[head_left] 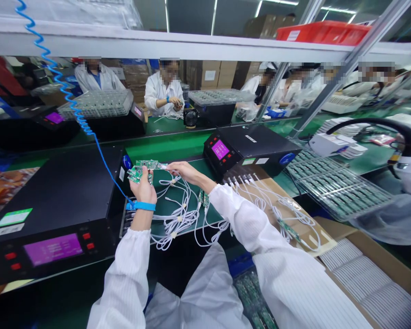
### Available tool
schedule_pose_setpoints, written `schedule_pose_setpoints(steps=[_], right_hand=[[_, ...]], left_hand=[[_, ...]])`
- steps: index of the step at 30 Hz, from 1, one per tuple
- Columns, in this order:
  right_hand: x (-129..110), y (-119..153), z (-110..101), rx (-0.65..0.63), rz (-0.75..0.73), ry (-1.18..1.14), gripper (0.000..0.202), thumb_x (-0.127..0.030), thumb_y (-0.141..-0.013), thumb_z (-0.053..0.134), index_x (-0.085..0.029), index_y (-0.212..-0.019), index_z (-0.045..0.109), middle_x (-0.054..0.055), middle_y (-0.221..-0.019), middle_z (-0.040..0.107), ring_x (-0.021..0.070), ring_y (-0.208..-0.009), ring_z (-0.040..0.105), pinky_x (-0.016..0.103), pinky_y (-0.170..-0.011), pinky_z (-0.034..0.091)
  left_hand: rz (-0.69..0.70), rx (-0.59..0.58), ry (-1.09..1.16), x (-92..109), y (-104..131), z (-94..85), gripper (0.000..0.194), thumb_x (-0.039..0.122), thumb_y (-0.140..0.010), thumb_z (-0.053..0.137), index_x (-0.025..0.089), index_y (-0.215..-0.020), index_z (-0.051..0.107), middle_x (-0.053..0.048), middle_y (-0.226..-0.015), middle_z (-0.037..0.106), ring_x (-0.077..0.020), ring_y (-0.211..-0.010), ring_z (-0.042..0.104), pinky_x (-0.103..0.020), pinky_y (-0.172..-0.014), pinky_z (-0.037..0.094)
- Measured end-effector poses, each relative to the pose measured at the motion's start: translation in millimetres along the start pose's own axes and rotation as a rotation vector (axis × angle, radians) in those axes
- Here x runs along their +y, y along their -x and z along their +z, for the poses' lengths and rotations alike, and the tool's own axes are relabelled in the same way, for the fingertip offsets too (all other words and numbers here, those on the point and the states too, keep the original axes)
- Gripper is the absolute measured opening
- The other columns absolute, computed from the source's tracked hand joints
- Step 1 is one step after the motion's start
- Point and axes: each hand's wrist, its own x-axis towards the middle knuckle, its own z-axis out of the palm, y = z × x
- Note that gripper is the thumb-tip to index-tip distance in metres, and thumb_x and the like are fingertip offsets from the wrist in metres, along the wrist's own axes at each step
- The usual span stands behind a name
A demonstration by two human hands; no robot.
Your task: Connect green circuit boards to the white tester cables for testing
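My left hand (144, 187) is closed round several small green circuit boards (140, 173), with a blue strap (145, 206) on the wrist. My right hand (185, 171) pinches a white cable plug (163, 167) at the right end of the upper board; whether it is fully seated I cannot tell. Below both hands, bundled white cables (180, 219) lie on the green bench. Under my right forearm more boards (202, 198) hang on cables, partly covered by the sleeve.
Black test boxes with purple screens stand left (55, 205) and right (253, 141). A coiled blue cord (75, 109) runs to my wrist strap. At right are a tray of boards (339, 183) and a carton of white parts (370, 283). Co-workers sit across the bench.
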Motion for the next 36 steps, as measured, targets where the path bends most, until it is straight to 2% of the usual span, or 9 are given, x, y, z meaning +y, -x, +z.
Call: schedule_pose_setpoints(steps=[6, 13, 19, 31, 36], right_hand=[[4, 0, 2, -0.037, 0.015, 0.080, 0.015, -0.028, -0.068, 0.082, -0.016, -0.076, 0.081, 0.002, -0.077, 0.072, 0.0131, -0.076, 0.056, 0.026, -0.069, 0.037], [3, -1, 1, -0.009, -0.007, 0.042, 0.014, -0.029, -0.071, 0.082, -0.016, -0.074, 0.079, 0.001, -0.072, 0.068, 0.0120, -0.072, 0.053, 0.026, -0.067, 0.036], [0, 2, -1, 0.021, 0.004, 0.013, 0.013, -0.028, -0.069, 0.081, -0.016, -0.073, 0.079, 0.002, -0.074, 0.070, 0.0133, -0.077, 0.055, 0.026, -0.068, 0.037], [-4, 4, 3, 0.009, 0.009, -0.020, 0.012, -0.025, -0.071, 0.080, -0.013, -0.074, 0.079, 0.002, -0.074, 0.069, 0.0124, -0.075, 0.052, 0.027, -0.069, 0.035], [-3, 5, 4, -0.003, 0.013, -0.017, 0.012, -0.025, -0.071, 0.079, -0.014, -0.073, 0.079, 0.000, -0.068, 0.066, 0.0108, -0.069, 0.048, 0.027, -0.067, 0.033]], left_hand=[[0.054, -0.037, -0.032, -2, 5, -0.2, 0.041, 0.027, -0.078, 0.089, 0.021, -0.108, 0.062, -0.004, -0.109, 0.069, -0.0168, -0.094, 0.069, -0.033, -0.087, 0.060], [0.054, 0.015, 0.044, 3, 9, 4.9, 0.033, 0.016, -0.081, 0.082, 0.020, -0.107, 0.062, -0.002, -0.103, 0.070, -0.0120, -0.084, 0.068, -0.024, -0.075, 0.059], [0.034, 0.029, -0.026, 5, 7, 1.9, 0.034, 0.022, -0.083, 0.084, 0.021, -0.109, 0.062, -0.001, -0.104, 0.070, -0.0131, -0.088, 0.068, -0.027, -0.082, 0.061], [0.024, -0.001, 0.090, 5, 6, 2.5, 0.039, 0.019, -0.076, 0.088, 0.019, -0.106, 0.062, -0.001, -0.098, 0.070, -0.0111, -0.082, 0.066, -0.022, -0.071, 0.057], [0.041, -0.010, 0.038, 2, 5, 0.6, 0.040, 0.023, -0.076, 0.088, 0.020, -0.106, 0.061, 0.000, -0.099, 0.069, -0.0108, -0.082, 0.066, -0.022, -0.072, 0.058]])
